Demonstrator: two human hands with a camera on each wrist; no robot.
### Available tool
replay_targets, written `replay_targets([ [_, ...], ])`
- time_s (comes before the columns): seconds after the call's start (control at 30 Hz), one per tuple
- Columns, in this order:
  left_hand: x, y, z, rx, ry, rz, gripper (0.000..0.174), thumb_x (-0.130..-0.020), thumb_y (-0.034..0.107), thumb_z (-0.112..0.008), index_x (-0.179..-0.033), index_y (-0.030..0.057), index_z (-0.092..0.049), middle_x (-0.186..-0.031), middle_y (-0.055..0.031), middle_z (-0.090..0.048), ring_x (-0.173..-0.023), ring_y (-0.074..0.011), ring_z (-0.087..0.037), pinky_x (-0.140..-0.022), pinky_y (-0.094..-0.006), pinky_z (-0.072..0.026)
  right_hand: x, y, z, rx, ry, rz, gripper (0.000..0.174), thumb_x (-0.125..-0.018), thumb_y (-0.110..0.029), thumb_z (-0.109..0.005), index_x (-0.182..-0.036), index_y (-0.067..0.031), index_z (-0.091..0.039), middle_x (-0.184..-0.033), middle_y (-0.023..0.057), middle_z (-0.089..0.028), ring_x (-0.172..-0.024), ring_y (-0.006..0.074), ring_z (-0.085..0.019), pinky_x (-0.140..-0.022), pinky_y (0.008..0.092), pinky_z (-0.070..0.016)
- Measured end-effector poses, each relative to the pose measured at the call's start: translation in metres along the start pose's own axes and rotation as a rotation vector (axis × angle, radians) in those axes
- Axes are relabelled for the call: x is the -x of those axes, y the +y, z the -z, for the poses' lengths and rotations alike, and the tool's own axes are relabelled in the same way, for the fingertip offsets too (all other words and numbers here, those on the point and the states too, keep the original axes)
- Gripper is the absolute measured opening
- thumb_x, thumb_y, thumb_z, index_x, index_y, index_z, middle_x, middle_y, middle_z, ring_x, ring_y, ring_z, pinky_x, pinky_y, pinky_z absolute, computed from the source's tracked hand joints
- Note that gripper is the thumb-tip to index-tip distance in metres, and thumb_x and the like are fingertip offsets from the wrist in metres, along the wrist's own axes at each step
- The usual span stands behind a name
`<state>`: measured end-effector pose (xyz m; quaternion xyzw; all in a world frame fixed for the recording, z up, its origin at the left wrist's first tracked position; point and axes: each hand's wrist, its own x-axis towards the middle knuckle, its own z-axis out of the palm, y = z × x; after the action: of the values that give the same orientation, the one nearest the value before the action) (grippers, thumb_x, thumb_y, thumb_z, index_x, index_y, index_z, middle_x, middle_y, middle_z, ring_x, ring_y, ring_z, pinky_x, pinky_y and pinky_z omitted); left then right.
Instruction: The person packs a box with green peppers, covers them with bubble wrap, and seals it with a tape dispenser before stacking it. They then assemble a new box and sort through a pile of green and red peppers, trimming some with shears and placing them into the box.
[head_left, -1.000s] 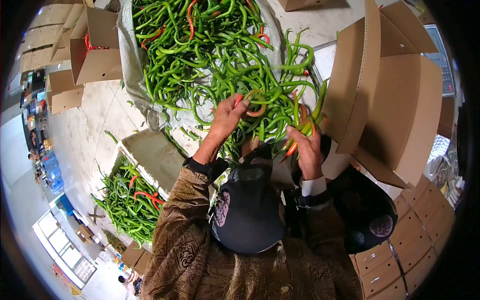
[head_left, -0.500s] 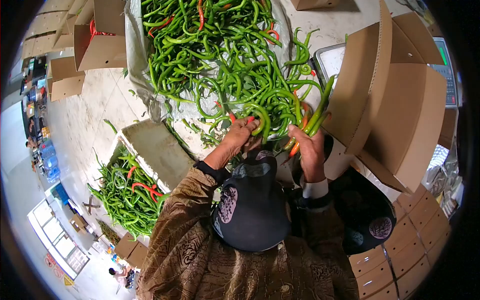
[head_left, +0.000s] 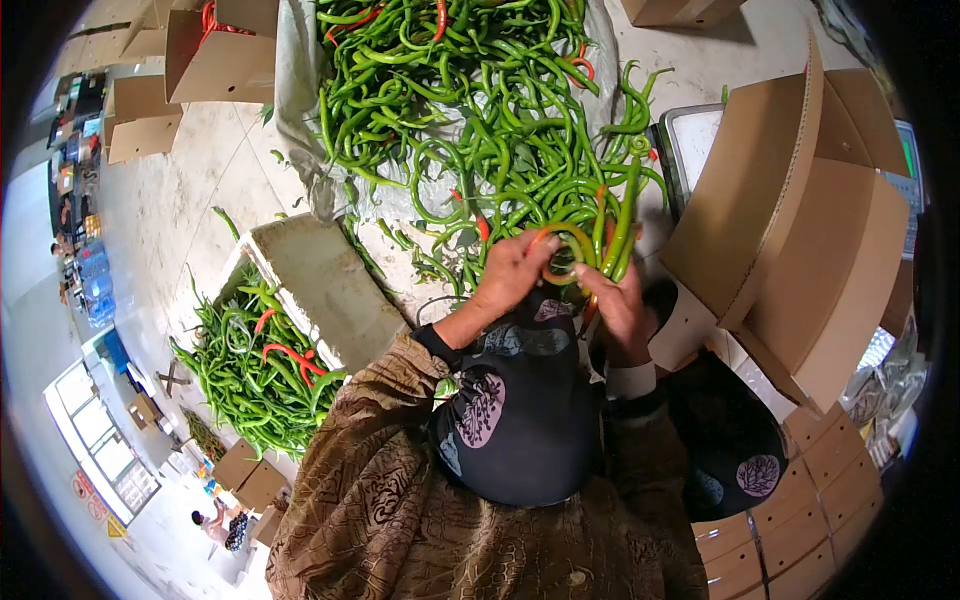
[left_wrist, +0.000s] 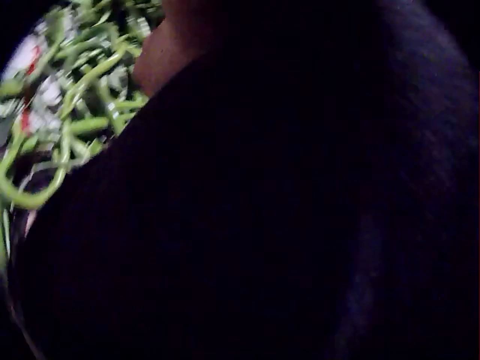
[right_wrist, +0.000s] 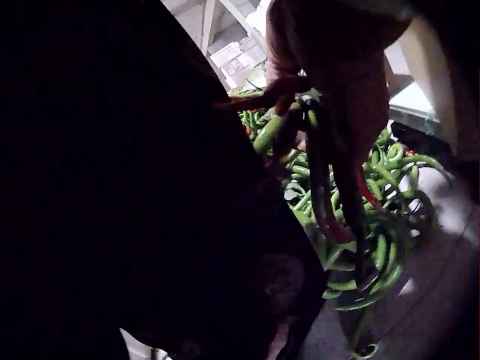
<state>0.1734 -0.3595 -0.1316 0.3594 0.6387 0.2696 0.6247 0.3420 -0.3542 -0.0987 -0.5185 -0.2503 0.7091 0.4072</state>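
In the head view my left hand [head_left: 512,272] pinches a curled green-and-reddish chili pepper [head_left: 578,236] at its left side. Close beside it, my right hand [head_left: 618,312] grips a bunch of long chili peppers [head_left: 624,222], mostly green with some orange-red, their ends sticking up past the thumb. The curled pepper reaches over to the right thumb. Ahead of both hands spreads a big heap of green chili peppers [head_left: 480,110] with a few red ones, on a white plastic sheet [head_left: 298,95]. Dark sleeve and shadow hide much of both wrist views.
An open cardboard box [head_left: 830,290] stands at the right, beside a scale [head_left: 692,135]. To the left, a white foam box [head_left: 325,285] adjoins more green peppers [head_left: 250,370]. Stacked cartons [head_left: 810,500] lie at the lower right. A patterned dark-cloth knee [head_left: 515,430] is below the hands.
My left hand has moved right with the curled pepper, up to the bunch in the right hand. The right hand keeps its bunch. The whole head view has shifted slightly.
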Motion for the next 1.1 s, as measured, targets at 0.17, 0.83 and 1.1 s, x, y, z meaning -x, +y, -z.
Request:
replay_targets([
  [0.17,-0.033,-0.119,0.05,0.198,0.556,0.041,0.02,-0.091,0.022,-0.065,-0.095,0.0026,-0.069,-0.078,0.0009,-0.065,-0.064,-0.0085,-0.055,-0.059,-0.0255,-0.0435,-0.004,-0.018,0.016,0.086,0.11,-0.018,0.037,-0.085,-0.005,-0.062,-0.121,-0.0008,-0.056,-0.1,0.0077,-0.065,-0.088,0.0181,-0.063,-0.083,0.031,-0.0491],
  [0.83,-0.031,-0.1,0.097,0.818,0.036,0.428,0.018,-0.09,0.011,-0.06,-0.107,0.0041,-0.06,-0.075,-0.0009,-0.054,-0.06,-0.0128,-0.048,-0.05,-0.0252,-0.0384,-0.002,0.0,0.028,0.125,0.114,0.061,0.032,-0.087,-0.002,-0.057,-0.119,0.0012,-0.055,-0.105,0.0095,-0.064,-0.088,0.0175,-0.061,-0.082,0.032,-0.049],
  [1.1,-0.008,-0.049,0.083,0.216,0.039,0.106,0.024,-0.088,0.006,-0.066,-0.112,0.0,-0.065,-0.101,-0.0054,-0.065,-0.088,-0.0175,-0.063,-0.069,-0.0297,-0.0498,0.0,-0.006,0.022,0.064,0.127,0.011,0.038,-0.088,0.0,-0.057,-0.125,0.0021,-0.05,-0.109,0.011,-0.063,-0.097,0.0194,-0.061,-0.088,0.0327,-0.049],
])
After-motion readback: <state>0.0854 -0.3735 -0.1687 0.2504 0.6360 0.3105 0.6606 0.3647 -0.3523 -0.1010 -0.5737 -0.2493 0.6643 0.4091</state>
